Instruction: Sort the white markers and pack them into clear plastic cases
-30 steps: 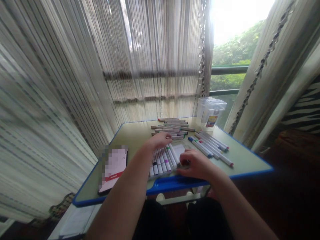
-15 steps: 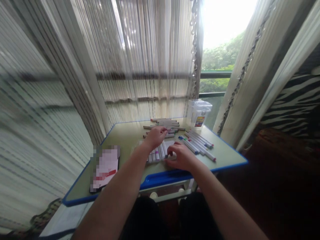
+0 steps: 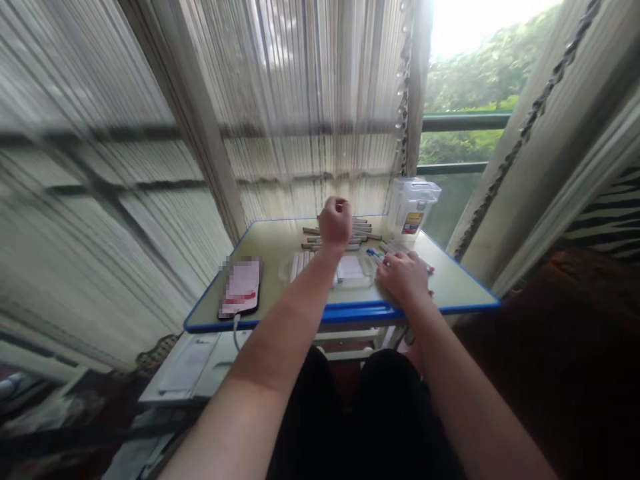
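My left hand (image 3: 336,221) is raised over the far row of markers (image 3: 361,229), its fingers curled in. Whether anything is inside the curl is hidden. My right hand (image 3: 404,273) lies palm down over the right-hand group of markers (image 3: 395,247), covering most of them, with its fingers spread over the barrels. Between my arms sits a clear plastic case (image 3: 369,281) with several markers standing side by side in its left part; my left forearm covers some of it. A white area shows in the right part of the case.
A phone (image 3: 241,287) with a charging cable (image 3: 237,327) lies at the table's left. At the back right stands a clear lidded container (image 3: 415,207) with a label. Blue edging (image 3: 360,311) rims the table (image 3: 275,233). String curtains (image 3: 300,147) hang behind it.
My left hand has moved from near the case up and away, over the far markers. My right hand has left the case and shifted right onto the markers there. The view has shifted too.
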Motion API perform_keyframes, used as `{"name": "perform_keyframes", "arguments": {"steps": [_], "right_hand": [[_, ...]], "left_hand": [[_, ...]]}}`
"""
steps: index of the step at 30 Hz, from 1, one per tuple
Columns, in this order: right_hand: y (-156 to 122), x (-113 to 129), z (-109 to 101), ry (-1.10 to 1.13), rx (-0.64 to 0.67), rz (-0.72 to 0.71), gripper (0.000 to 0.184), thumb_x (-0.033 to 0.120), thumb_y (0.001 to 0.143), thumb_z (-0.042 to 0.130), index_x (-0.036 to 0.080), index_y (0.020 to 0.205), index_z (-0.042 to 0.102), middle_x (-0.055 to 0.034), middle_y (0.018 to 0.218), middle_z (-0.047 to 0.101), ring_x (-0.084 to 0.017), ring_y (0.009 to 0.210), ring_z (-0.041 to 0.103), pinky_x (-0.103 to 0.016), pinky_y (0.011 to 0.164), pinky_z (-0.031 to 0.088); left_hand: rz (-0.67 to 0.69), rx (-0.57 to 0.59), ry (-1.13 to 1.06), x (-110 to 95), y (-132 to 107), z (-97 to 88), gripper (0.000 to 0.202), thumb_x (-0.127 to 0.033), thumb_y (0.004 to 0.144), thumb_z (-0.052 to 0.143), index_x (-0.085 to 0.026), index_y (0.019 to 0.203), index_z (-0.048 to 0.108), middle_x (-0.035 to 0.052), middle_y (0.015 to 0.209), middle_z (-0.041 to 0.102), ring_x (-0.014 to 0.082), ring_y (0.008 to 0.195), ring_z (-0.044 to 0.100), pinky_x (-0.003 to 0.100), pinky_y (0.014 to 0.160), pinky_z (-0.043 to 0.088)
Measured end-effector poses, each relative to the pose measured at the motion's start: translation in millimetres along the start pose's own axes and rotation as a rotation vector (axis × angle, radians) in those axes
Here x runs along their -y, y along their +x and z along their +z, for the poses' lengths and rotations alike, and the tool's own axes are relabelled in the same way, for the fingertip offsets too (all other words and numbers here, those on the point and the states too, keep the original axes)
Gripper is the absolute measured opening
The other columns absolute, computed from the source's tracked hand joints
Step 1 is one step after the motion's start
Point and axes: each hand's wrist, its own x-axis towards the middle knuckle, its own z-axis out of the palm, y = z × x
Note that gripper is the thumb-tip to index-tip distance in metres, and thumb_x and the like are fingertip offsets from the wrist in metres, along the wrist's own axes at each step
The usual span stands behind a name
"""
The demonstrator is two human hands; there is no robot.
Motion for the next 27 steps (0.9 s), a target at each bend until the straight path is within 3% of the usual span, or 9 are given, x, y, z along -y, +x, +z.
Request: {"name": "perform_keyframes", "arguments": {"steps": [1, 3, 5, 6, 12, 16, 22, 24, 27], "right_hand": [[0, 1, 0, -0.013, 0.015, -0.019, 0.022, 0.029, 0.080, 0.052, 0.019, 0.085, 0.072, -0.0127, 0.089, 0.068, -0.028, 0.089, 0.053, -0.039, 0.074, 0.037], [1, 2, 1, -0.026, 0.040, -0.061, 0.021, 0.026, 0.080, 0.052, 0.018, 0.084, 0.071, -0.0132, 0.088, 0.068, -0.028, 0.088, 0.053, -0.039, 0.073, 0.037], [3, 1, 3, -0.028, 0.051, -0.082, 0.020, 0.026, 0.080, 0.052, 0.018, 0.083, 0.071, -0.0134, 0.088, 0.068, -0.028, 0.087, 0.054, -0.039, 0.074, 0.037], [4, 1, 4, -0.027, 0.057, -0.086, 0.021, 0.026, 0.081, 0.052, 0.018, 0.082, 0.071, -0.0136, 0.088, 0.069, -0.027, 0.087, 0.055, -0.038, 0.074, 0.037], [8, 5, 7, -0.038, 0.093, -0.103, 0.024, 0.027, 0.085, 0.049, 0.016, 0.080, 0.069, -0.0140, 0.085, 0.070, -0.026, 0.085, 0.058, -0.038, 0.075, 0.038], [7, 6, 12, -0.082, 0.050, -0.117, 0.022, 0.027, 0.085, 0.050, 0.016, 0.077, 0.067, -0.0126, 0.082, 0.071, -0.024, 0.081, 0.059, -0.036, 0.072, 0.038], [9, 2, 20, -0.044, -0.060, -0.052, 0.026, 0.028, 0.090, 0.043, 0.015, 0.083, 0.065, -0.0129, 0.083, 0.067, -0.024, 0.080, 0.056, -0.036, 0.074, 0.038], [8, 1, 21, -0.010, -0.111, -0.043, 0.027, 0.030, 0.092, 0.041, 0.016, 0.085, 0.063, -0.0119, 0.083, 0.065, -0.024, 0.081, 0.054, -0.036, 0.075, 0.038], [7, 2, 18, 0.069, -0.177, -0.057, 0.024, 0.030, 0.092, 0.040, 0.019, 0.088, 0.062, -0.0099, 0.086, 0.062, -0.024, 0.084, 0.051, -0.036, 0.078, 0.039]], "left_hand": [[0.135, 0.008, 0.162, 2, -8, 4.9, 0.015, -0.022, 0.084, 0.046, -0.016, 0.089, 0.059, 0.0044, 0.073, 0.060, 0.0142, 0.072, 0.057, 0.024, 0.066, 0.043], [0.300, 0.187, 0.436, 12, -24, 9.9, 0.018, -0.025, 0.083, 0.049, -0.016, 0.089, 0.064, 0.0079, 0.078, 0.064, 0.0181, 0.078, 0.059, 0.028, 0.074, 0.044], [0.312, 0.370, 0.607, 24, -32, 8.5, 0.020, -0.026, 0.082, 0.051, -0.016, 0.084, 0.067, 0.0087, 0.075, 0.066, 0.0200, 0.076, 0.061, 0.030, 0.075, 0.045], [0.300, 0.403, 0.646, 30, -33, 6.1, 0.020, -0.026, 0.082, 0.051, -0.016, 0.083, 0.069, 0.0087, 0.075, 0.067, 0.0204, 0.076, 0.062, 0.031, 0.075, 0.045], [0.176, 0.398, 0.484, 42, -8, -12.6, 0.022, -0.029, 0.081, 0.055, -0.015, 0.081, 0.071, 0.0053, 0.068, 0.068, 0.0169, 0.067, 0.061, 0.028, 0.068, 0.046], [0.205, 0.426, 0.546, 44, -1, -23.4, 0.020, -0.029, 0.079, 0.058, -0.016, 0.079, 0.072, 0.0059, 0.068, 0.067, 0.0182, 0.068, 0.061, 0.030, 0.070, 0.046], [0.335, 0.191, 0.435, 51, -5, -38.0, 0.021, -0.025, 0.083, 0.051, -0.016, 0.085, 0.070, 0.0077, 0.080, 0.069, 0.0171, 0.075, 0.061, 0.030, 0.077, 0.048], [0.317, 0.203, 0.338, 51, -4, -38.3, 0.020, -0.026, 0.083, 0.052, -0.015, 0.086, 0.069, 0.0076, 0.083, 0.069, 0.0158, 0.074, 0.061, 0.030, 0.076, 0.049], [0.207, 0.321, 0.158, 53, -5, -32.6, 0.025, -0.032, 0.080, 0.058, -0.014, 0.095, 0.068, 0.0079, 0.087, 0.070, 0.0150, 0.075, 0.062, 0.028, 0.072, 0.050]]}}
